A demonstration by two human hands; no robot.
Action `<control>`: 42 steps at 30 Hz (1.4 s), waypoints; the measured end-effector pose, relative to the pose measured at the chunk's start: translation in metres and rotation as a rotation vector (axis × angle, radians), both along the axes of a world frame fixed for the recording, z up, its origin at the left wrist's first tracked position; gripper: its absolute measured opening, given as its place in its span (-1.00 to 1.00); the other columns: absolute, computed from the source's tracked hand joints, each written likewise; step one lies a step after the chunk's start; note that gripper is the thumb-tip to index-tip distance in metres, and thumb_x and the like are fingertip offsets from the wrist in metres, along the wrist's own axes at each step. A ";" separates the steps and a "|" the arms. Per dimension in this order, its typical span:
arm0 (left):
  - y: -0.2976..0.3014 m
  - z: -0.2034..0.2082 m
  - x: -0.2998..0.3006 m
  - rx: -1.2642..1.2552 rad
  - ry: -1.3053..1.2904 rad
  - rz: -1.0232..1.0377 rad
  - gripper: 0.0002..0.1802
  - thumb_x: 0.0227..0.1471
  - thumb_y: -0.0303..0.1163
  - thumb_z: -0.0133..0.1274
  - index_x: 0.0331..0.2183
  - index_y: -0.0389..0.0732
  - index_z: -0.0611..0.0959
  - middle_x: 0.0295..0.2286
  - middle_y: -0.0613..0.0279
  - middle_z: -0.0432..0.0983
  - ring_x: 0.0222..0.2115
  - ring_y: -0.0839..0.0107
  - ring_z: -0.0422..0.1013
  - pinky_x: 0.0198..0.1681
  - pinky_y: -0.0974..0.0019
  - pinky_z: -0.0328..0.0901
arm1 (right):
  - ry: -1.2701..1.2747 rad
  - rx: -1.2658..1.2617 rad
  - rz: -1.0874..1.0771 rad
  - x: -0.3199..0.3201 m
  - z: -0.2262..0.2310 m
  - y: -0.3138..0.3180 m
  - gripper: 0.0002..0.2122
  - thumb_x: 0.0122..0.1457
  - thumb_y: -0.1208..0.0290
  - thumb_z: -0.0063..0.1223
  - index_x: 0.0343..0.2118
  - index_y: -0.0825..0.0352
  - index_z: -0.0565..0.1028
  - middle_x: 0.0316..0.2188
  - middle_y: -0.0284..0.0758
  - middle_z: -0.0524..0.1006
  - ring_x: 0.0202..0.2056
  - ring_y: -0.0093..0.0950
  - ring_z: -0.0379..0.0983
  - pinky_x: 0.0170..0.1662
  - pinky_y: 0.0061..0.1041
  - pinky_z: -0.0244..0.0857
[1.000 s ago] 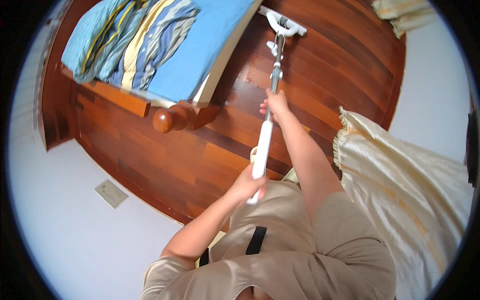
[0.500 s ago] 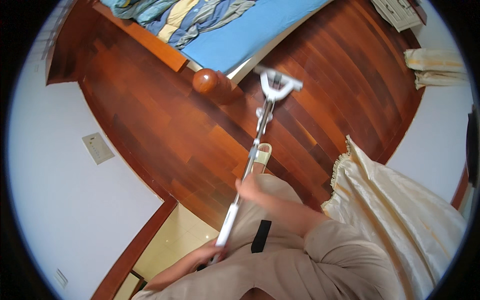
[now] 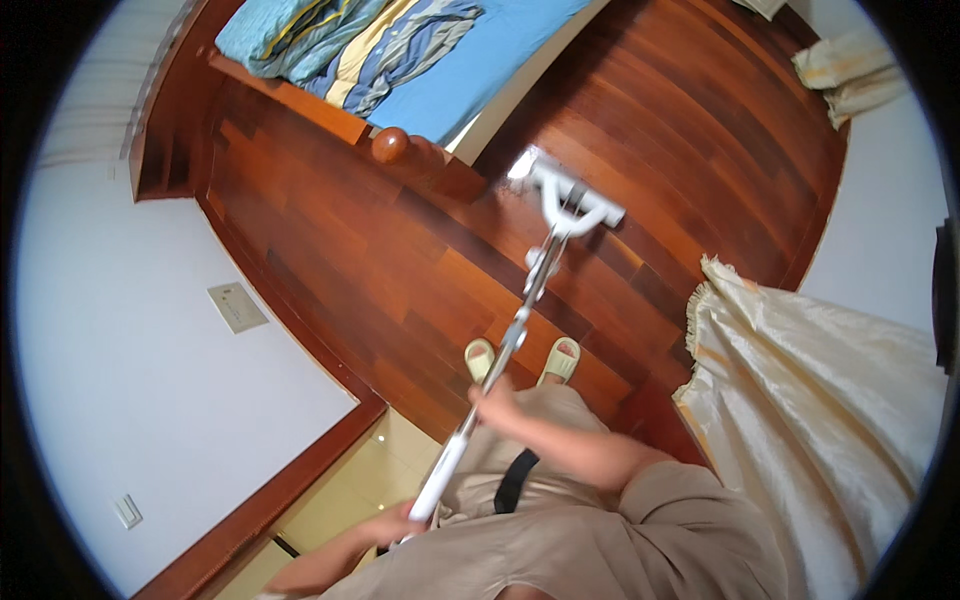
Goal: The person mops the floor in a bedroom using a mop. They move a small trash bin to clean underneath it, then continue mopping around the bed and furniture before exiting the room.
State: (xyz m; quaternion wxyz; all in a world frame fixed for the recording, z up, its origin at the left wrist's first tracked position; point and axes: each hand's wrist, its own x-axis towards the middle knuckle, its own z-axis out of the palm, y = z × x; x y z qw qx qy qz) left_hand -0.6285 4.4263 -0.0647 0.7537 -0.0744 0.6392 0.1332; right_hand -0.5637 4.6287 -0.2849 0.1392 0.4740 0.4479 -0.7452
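I hold a long white and silver mop (image 3: 520, 320) with both hands. My right hand (image 3: 492, 402) grips the shaft about midway, just above my two pale green slippers (image 3: 520, 358). My left hand (image 3: 392, 522) clasps the white upper end of the handle near my waist. The flat white mop head (image 3: 566, 188) rests on the dark red wooden floor (image 3: 380, 270), close to the round wooden bedpost knob (image 3: 390, 144) at the bed's corner.
A bed with a blue sheet and a striped blanket (image 3: 400, 40) stands at the top. A cream curtain with a fringed hem (image 3: 820, 400) hangs at the right. A white wall (image 3: 130, 380) with a wall plate (image 3: 237, 306) fills the left. Pale tiles (image 3: 345, 490) begin past a wooden threshold.
The mop head has been drawn back from beside the bed towards my feet. The view has swung, and my slippers and the tiled strip now show.
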 end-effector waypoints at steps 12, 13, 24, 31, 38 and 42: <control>0.246 -0.209 0.058 0.334 -0.228 0.317 -0.81 -0.09 -0.46 -0.08 -0.36 -0.21 0.30 -0.67 0.28 0.30 -0.77 0.52 0.24 -0.72 0.44 0.17 | -0.469 0.537 0.053 0.026 -0.132 0.273 -0.56 0.01 0.44 -0.08 -0.10 0.59 0.12 -0.30 0.12 0.43 -0.50 -0.20 0.51 -0.61 -0.35 0.39; 0.213 -0.216 0.056 0.288 -0.153 0.287 -0.76 -0.12 -0.47 -0.03 -0.31 -0.21 0.36 -0.69 0.33 0.29 -0.79 0.56 0.23 -0.75 0.48 0.19 | -0.449 0.516 0.037 0.029 -0.131 0.240 -0.53 0.01 0.42 -0.07 -0.09 0.60 0.09 -0.27 0.13 0.42 -0.43 -0.17 0.51 -0.53 -0.33 0.42; -0.235 -0.045 -0.013 -0.085 -0.122 0.229 -0.55 -0.20 -0.48 0.01 -0.14 -0.22 0.46 -0.43 0.35 0.43 -0.42 0.56 0.32 -0.34 0.46 0.27 | -0.338 -0.044 0.211 0.009 -0.016 -0.224 -0.46 0.06 0.22 -0.12 -0.08 0.55 -0.01 -0.53 -0.04 0.48 -0.64 -0.24 0.47 -0.60 -0.34 0.38; -0.275 0.020 -0.043 0.008 -0.016 -0.136 -0.46 -0.18 -0.47 0.06 -0.06 -0.25 0.39 -0.32 0.32 0.45 -0.30 0.51 0.34 -0.18 0.41 0.26 | -0.158 -0.028 -0.063 -0.005 0.013 -0.315 -0.50 0.07 0.28 -0.09 -0.14 0.59 -0.01 -0.46 0.00 0.42 -0.65 -0.31 0.47 -0.69 -0.43 0.36; -0.115 -0.019 -0.077 0.164 -0.043 -0.603 -0.54 -0.14 -0.50 0.02 -0.12 -0.30 0.35 -0.55 0.25 0.43 -0.69 0.55 0.37 -0.62 0.42 0.30 | -0.287 0.296 -0.564 0.051 -0.071 -0.228 -0.67 0.03 0.36 -0.06 -0.29 0.53 0.20 -0.50 -0.11 0.42 -0.54 -0.32 0.43 -0.59 -0.32 0.34; 0.013 -0.083 -0.014 0.343 -0.136 -0.731 -0.65 -0.13 -0.52 -0.03 -0.21 -0.34 0.35 -0.61 0.25 0.38 -0.73 0.54 0.34 -0.68 0.41 0.28 | -0.381 0.162 -0.763 0.141 -0.091 -0.099 -0.82 0.07 0.40 -0.11 -0.40 0.43 0.27 -0.51 -0.18 0.39 -0.61 -0.40 0.37 -0.65 -0.35 0.29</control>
